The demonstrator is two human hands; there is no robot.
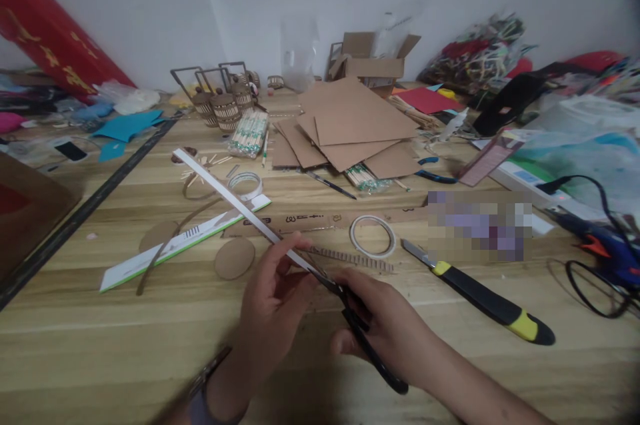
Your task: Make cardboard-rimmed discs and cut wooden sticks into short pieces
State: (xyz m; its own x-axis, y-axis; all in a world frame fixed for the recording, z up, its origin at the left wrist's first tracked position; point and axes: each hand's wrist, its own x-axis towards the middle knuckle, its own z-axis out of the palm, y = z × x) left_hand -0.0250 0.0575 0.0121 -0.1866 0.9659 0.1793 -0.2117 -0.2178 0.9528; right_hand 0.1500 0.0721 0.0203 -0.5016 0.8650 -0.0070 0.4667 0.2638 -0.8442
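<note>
My left hand (277, 292) pinches a long, narrow white paper strip (225, 193) near its lower end; the rest of it slants up to the left. In my right hand (377, 308) is a pair of black-handled scissors (367, 345), their blades at the strip's near end. Whether the blades meet the paper is hard to make out. Just beyond my fingers lie a ridged cardboard strip (355, 258) and a ring of tape (373, 237). A round cardboard disc (235, 258) rests left of my left hand.
A yellow-and-black utility knife (495, 298) lies at right, blade out, near a blue glue gun (605, 245) with a looping cord. Cardboard sheets (357, 112) are stacked at the back. A green-edged white strip (185, 242) and another tape roll (245, 185) lie left.
</note>
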